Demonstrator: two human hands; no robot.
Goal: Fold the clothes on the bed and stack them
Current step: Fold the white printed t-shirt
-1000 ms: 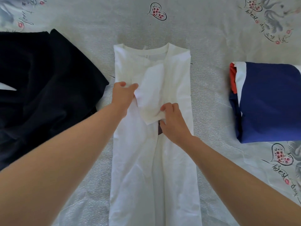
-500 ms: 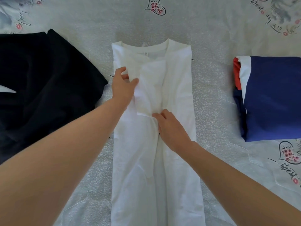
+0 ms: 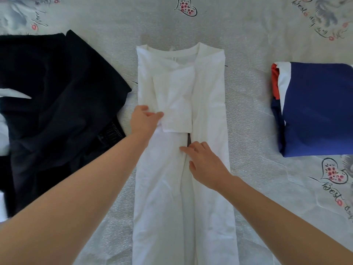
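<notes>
A white T-shirt (image 3: 208,104) lies flat in the middle of the bed, both sides folded inward into a long strip, collar at the far end. Its left sleeve is folded back over the chest. My left hand (image 3: 144,120) rests at the sleeve's lower left corner, fingers extended onto the cloth. My right hand (image 3: 205,162) lies lower, fingertips pressing where the two folded sides meet. A small dark patch shows in the gap just above those fingers.
A heap of unfolded black clothes (image 3: 57,104) covers the bed's left side. A folded stack, navy blue on top with red and white beneath (image 3: 315,109), sits at the right. The bedsheet (image 3: 248,25) is grey-white with printed hearts.
The sleeve flap, lifted a second ago, now lies flat on the chest. Both hands have slid toward me along the shirt; my right hand has moved below the sleeve edge.
</notes>
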